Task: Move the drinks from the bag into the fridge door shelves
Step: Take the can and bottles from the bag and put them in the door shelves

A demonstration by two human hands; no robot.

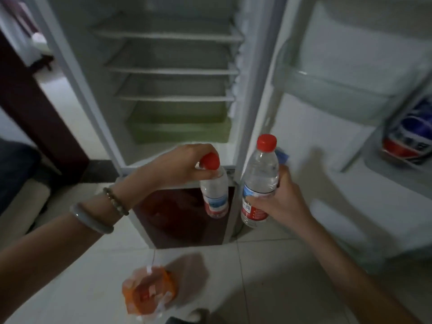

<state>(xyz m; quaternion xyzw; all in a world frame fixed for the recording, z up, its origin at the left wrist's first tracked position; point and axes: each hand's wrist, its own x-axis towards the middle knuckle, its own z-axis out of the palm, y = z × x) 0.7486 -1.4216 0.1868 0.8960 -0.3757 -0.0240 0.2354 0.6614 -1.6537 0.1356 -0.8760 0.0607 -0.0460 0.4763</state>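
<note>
Two water bottles were in play at once, both hovering in front of the open fridge (163, 66). The left hand (177, 164) was closed over the red cap of one water bottle (215, 195), its grip pinched round the neck from above so the bottle hung straight down, long axis vertical, clear of the floor. The right hand (278, 202) was wrapped shut around the label band of the second water bottle (259, 178), holding it nearly upright with the cap tipped a touch toward twelve o'clock. The orange plastic bag (149, 288) lay slumped on the tiled floor (280, 277) down at six o'clock; whether more drinks sat inside could not be told. The open fridge door (327, 160) stood off at three o'clock, and here was the relation that mattered: the lower door shelf (378, 164), already carrying a blue and red drink (409, 141) of blurred make, lay at about two o'clock from the right grip, while the clear upper door shelf (327, 90) sat higher, near one o'clock. The right hand was plainly the nearer of the two to the door, so its bottle looked the likelier first delivery, needing a sideways swing and an upright drop behind the shelf rail; the left-hand bottle would have had the longer trip across.
</note>
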